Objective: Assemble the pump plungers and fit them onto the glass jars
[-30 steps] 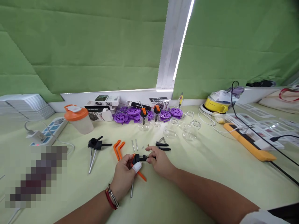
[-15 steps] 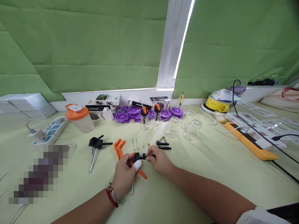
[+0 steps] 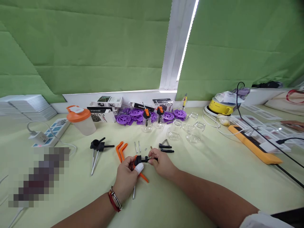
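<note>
My left hand [image 3: 127, 174], its thumb wrapped in white, is closed around a black-and-orange tool [image 3: 138, 161]. An orange lever [image 3: 143, 178] and a metal rod [image 3: 134, 191] stick out below it. From the right, my right hand [image 3: 162, 163] pinches the black end of the same tool; its fingertips hide the exact contact. Two loose orange levers [image 3: 121, 152] and two thin metal pins [image 3: 137, 146] lie just beyond my hands. Past the right hand are black handle-like pieces [image 3: 167, 150] and small springs [image 3: 165, 142]. Two black parts with metal rods [image 3: 97, 147] lie to the left.
Several glass jars [image 3: 174, 134] stand behind, two with black-and-orange tops [image 3: 146, 114]. Purple plastic parts [image 3: 124, 119] and boxes [image 3: 104, 115] line the wall. A shaker bottle [image 3: 82, 122] and power strip [image 3: 53, 133] are left; an orange power strip [image 3: 254, 144] is right.
My hands and the tool stay almost in place; the right fingers shift slightly at the black end. What looks like another person's hand has come in at the right edge.
</note>
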The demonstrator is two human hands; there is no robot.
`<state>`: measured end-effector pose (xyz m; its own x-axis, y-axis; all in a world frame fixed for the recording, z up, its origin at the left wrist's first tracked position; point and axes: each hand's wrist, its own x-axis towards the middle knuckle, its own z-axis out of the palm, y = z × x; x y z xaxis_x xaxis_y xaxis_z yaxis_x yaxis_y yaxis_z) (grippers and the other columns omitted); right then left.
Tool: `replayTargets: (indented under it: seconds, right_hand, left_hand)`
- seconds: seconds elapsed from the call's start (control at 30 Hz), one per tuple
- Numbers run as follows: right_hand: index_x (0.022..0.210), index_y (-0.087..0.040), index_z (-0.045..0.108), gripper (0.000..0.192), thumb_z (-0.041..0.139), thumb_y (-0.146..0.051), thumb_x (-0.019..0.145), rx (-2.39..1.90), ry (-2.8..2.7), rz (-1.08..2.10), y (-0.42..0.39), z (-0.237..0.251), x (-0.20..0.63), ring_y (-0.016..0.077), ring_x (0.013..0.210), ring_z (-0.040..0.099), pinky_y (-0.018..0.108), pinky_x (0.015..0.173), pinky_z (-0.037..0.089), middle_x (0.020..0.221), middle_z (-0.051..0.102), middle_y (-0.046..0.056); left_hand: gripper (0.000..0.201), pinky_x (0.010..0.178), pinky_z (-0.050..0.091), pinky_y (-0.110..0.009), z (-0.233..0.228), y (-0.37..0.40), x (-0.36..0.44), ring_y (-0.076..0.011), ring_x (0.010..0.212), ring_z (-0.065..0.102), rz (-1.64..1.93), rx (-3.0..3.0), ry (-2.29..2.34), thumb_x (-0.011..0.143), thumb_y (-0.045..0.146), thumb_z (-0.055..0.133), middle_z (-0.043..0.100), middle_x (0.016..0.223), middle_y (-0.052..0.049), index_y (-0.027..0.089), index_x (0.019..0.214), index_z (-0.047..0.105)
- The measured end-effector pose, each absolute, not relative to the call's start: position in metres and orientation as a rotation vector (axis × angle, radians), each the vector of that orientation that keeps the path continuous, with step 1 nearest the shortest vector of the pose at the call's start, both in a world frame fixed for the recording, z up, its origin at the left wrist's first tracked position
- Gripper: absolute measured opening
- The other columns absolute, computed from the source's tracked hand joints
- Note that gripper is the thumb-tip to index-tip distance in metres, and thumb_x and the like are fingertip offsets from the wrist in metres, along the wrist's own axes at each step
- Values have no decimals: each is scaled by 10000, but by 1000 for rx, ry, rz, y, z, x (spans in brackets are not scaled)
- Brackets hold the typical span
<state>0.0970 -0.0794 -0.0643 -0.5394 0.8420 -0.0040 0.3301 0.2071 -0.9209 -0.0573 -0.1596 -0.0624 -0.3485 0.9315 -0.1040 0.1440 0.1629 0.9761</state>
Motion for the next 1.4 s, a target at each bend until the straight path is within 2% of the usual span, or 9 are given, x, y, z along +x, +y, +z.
replayTargets:
  seconds: [0.23, 0.33, 0.8, 1.27, 1.33, 1.4]
  right_hand:
    - [819, -202, 495, 80, 507, -159, 753, -1102, -1985, 1302, -80, -62, 97, 127, 628, 485, 247, 602, 371, 668, 547, -31]
    - [878, -205, 499, 128, 507, -159, 760, -1109, -1972, 1324, -80, -61, 97, 126, 626, 489, 246, 603, 375, 681, 554, -32]
    - [861, -197, 508, 113, 507, -146, 760, -1099, -1978, 1325, -80, -59, 97, 118, 607, 465, 235, 593, 363, 661, 535, -36]
    - [886, -205, 471, 138, 527, -178, 763, -1143, -1939, 1377, -82, -55, 103, 130, 633, 496, 257, 623, 386, 682, 562, -33]
    - [875, -201, 487, 113, 525, -189, 769, -1154, -1962, 1389, -81, -54, 108, 130, 633, 501, 254, 614, 386, 681, 570, -29]
    - [900, -196, 515, 129, 532, -202, 773, -1164, -2000, 1401, -81, -53, 115, 131, 629, 509, 255, 613, 390, 678, 582, -26]
  left_hand:
    - [353, 640, 437, -269, -63, -160, -58, -155, 690, 554, 1277, 1037, 1632, 694, 402, 684, 639, 789, -23, 162, 948, 630]
    - [367, 619, 437, -267, -61, -161, -57, -154, 668, 553, 1284, 1020, 1630, 680, 420, 694, 634, 758, -17, 160, 932, 632]
    - [372, 697, 471, -301, -58, -160, -57, -173, 737, 582, 1305, 977, 1608, 656, 398, 711, 660, 804, -33, 153, 923, 629]
    - [386, 622, 456, -272, -52, -163, -57, -162, 696, 573, 1288, 952, 1625, 647, 454, 697, 637, 787, -14, 173, 892, 602]
    - [402, 612, 453, -272, -50, -164, -57, -159, 680, 562, 1263, 966, 1635, 647, 447, 692, 612, 764, -6, 174, 923, 586]
    - [494, 602, 444, -274, -45, -165, -58, -154, 647, 538, 1236, 997, 1665, 643, 424, 692, 561, 708, 21, 177, 1048, 554]
